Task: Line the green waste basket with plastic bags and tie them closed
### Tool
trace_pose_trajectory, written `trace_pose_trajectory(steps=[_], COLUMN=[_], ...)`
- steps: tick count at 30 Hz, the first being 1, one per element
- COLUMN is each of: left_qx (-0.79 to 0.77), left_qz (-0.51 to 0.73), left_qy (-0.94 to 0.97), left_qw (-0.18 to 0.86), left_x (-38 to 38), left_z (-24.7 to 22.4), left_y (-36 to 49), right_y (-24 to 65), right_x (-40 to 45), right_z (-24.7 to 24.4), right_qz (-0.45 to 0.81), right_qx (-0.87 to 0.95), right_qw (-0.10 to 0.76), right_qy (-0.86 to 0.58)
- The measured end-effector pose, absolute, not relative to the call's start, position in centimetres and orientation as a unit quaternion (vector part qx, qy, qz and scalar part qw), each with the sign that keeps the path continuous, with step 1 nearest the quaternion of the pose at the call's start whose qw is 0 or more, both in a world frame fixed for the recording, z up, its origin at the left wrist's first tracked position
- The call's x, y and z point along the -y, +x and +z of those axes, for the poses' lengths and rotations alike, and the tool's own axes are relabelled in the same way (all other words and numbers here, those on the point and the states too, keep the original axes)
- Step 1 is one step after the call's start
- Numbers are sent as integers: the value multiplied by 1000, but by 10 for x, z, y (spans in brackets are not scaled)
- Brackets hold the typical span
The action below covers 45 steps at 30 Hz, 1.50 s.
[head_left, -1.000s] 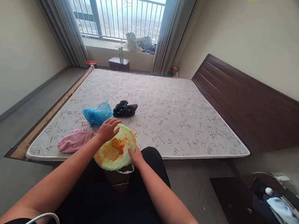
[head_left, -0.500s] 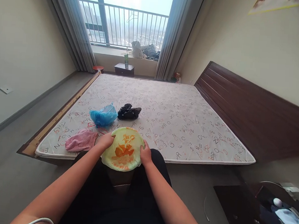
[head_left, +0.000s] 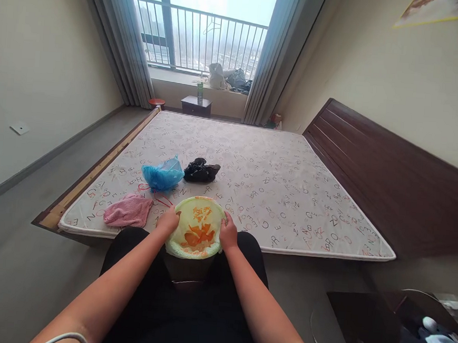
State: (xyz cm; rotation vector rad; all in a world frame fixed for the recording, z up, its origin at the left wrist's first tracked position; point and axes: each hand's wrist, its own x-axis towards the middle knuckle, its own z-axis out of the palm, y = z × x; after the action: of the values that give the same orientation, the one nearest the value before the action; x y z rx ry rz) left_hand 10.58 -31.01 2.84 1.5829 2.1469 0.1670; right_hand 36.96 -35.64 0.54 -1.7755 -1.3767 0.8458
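A pale yellow-green plastic bag (head_left: 199, 219) with orange print is spread round and taut between my knees. It appears to line the round mouth of a dark bin (head_left: 188, 270), whose body shows dimly below. My left hand (head_left: 168, 223) grips the bag's left edge, thumb on top. On the opposite edge, my right hand (head_left: 229, 232) is closed with the thumb up. Beyond the bag on the mattress (head_left: 261, 169) lie a crumpled blue plastic bag (head_left: 162, 173) with red ties, a black plastic bag (head_left: 202, 171) and a pink cloth (head_left: 128, 210).
A dark wooden headboard (head_left: 388, 168) stands on the right, and a bed frame rail (head_left: 106, 162) runs along the left. At lower right is a dark table (head_left: 371, 330) with items on it. A nightstand (head_left: 196, 105) holding a green bottle stands by the window.
The view has shifted slightly, moving the scene rightward. The bag's round opening has tilted and looks flatter, with more of the dark body showing beneath. Both hands keep their hold.
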Motion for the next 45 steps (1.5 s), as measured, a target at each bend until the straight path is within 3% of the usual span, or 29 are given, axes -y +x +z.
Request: trace_pose_trajectory(steps=[16, 39, 45], left_qx=[-789, -780, -777], left_qz=[70, 124, 135], left_qy=[559, 556, 560], left_qw=[244, 260, 253], left_x=[293, 297, 295], left_z=[15, -2, -3], left_y=[106, 102, 103], right_y=[364, 362, 363], right_x=[333, 345, 342], right_z=[10, 4, 0], right_qz=[317, 313, 340], right_qx=[549, 537, 511], right_qw=[299, 332, 375], right_qy=[-713, -710, -695])
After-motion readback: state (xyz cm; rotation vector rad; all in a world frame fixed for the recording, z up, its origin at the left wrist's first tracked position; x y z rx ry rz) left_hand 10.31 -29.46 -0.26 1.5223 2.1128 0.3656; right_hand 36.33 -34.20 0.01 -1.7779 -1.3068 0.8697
